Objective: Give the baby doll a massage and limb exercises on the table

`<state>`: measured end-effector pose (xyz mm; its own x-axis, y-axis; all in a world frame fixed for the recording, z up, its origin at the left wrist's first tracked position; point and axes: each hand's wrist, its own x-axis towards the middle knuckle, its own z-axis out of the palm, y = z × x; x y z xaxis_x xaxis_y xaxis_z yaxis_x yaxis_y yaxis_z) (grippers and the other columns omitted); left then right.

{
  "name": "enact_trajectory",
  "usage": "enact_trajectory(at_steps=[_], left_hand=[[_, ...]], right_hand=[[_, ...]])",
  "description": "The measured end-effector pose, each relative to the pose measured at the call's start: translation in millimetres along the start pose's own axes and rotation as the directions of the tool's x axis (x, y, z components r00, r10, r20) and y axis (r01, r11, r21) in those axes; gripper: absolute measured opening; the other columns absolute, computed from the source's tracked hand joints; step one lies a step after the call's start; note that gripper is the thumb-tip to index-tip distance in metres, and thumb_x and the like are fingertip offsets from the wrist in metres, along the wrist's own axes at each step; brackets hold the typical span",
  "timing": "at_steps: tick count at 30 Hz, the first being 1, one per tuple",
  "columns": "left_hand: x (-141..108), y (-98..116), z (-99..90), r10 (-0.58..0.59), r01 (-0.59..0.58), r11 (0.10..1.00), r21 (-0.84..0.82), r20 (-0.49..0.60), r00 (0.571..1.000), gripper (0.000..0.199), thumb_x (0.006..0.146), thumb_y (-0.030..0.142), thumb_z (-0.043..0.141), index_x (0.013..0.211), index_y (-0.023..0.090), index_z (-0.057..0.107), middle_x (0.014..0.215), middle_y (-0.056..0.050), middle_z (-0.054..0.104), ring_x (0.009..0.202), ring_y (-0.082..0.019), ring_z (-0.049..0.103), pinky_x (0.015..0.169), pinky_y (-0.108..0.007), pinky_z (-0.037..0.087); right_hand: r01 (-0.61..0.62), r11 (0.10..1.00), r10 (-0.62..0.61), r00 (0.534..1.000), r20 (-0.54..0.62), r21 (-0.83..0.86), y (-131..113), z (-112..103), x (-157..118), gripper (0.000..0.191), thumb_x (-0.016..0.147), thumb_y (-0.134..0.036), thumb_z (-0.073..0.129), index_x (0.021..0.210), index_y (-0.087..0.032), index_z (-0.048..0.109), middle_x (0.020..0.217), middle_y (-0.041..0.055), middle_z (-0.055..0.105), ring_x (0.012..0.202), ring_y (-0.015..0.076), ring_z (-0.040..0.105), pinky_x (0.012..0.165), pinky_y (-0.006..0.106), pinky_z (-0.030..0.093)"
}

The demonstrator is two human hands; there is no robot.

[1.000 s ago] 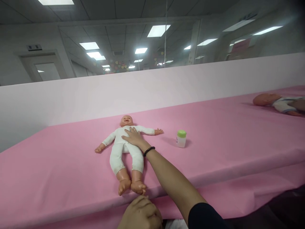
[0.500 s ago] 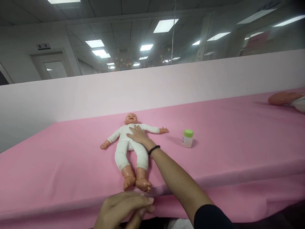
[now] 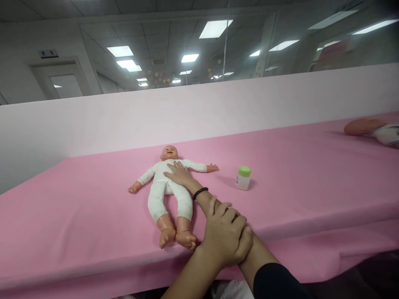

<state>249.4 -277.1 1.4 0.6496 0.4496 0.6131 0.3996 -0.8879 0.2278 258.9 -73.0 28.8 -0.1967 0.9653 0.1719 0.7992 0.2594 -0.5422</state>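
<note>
Resting open on the doll [image 3: 158, 173], the right hand [image 3: 181, 174] has pink cover [image 3: 77, 207] stretching toward nine o'clock; the left hand [image 3: 227, 232] grips the right forearm [image 3: 261, 252] near the six-o'clock edge [image 3: 93, 265].

The bare right hand [image 3: 180, 173] lay palm down, fingers slightly spread, near the frame's centre; the bare left hand [image 3: 229, 232] — lower centre — clasped the bare right forearm [image 3: 259, 256].

Work surface: long, pink-covered table [image 3: 311, 178], its covering draped over the near edge.
Wall: plain white panel [image 3: 202, 110], running along the table's far side.
Glazing: glass [image 3: 243, 25] above the panel, with a vertical seam.
Lighting: bright rectangular ceiling lights [image 3: 215, 29], visible in the glass.
Door: pale door [image 3: 79, 85], left, with sign [image 3: 48, 54] above.
</note>
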Motion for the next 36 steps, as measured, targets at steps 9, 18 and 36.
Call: enact_trajectory(at_steps=[9, 18, 36], left_hand=[[11.4, -3.1, 9.6, -0.028, 0.036, 0.997, 0.065, -0.127, 0.992, 0.020, 0.082, 0.030, 0.053, 0.068, 0.017, 0.056, 0.069, -0.005, 0.056, 0.075, -0.020, 0.049, 0.080, -0.045, 0.039], [-13.1, 2.7, 12.6, -0.074, 0.055, 0.993, -0.106, -0.181, 0.981, 0.027, 0.089, 0.027, 0.049, 0.108, 0.019, 0.066, 0.107, -0.006, 0.071, 0.117, -0.028, 0.056, 0.119, -0.059, 0.023], [-26.8, 26.2, 3.5, 0.003, -0.025, 0.988, -0.154, -0.138, 0.990, 0.037, 0.095, 0.031, 0.046, 0.121, 0.015, 0.065, 0.121, -0.010, 0.070, 0.130, -0.030, 0.054, 0.121, -0.057, 0.029]], right_hand=[[-0.001, 1.000, 0.001, 1.000, -0.005, -0.010, -4.7, -2.8, -2.5, 0.071, 0.095, -0.064, 0.043, 0.156, -0.029, 0.033, 0.168, 0.0083, 0.011, 0.155, 0.0332, 0.005, 0.121, 0.057, 0.005], [0.005, 1.000, -0.005, 1.000, -0.017, -0.005, -2.7, -0.1, -0.4, 0.071, 0.095, -0.064, 0.043, 0.156, -0.029, 0.035, 0.168, 0.0083, 0.011, 0.155, 0.0328, 0.005, 0.121, 0.057, 0.006], [0.005, 1.000, -0.005, 1.000, -0.005, -0.020, -4.9, -2.0, -2.2, 0.072, 0.094, -0.063, 0.042, 0.156, -0.028, 0.034, 0.167, 0.0106, 0.014, 0.154, 0.0354, 0.005, 0.120, 0.060, 0.008]])
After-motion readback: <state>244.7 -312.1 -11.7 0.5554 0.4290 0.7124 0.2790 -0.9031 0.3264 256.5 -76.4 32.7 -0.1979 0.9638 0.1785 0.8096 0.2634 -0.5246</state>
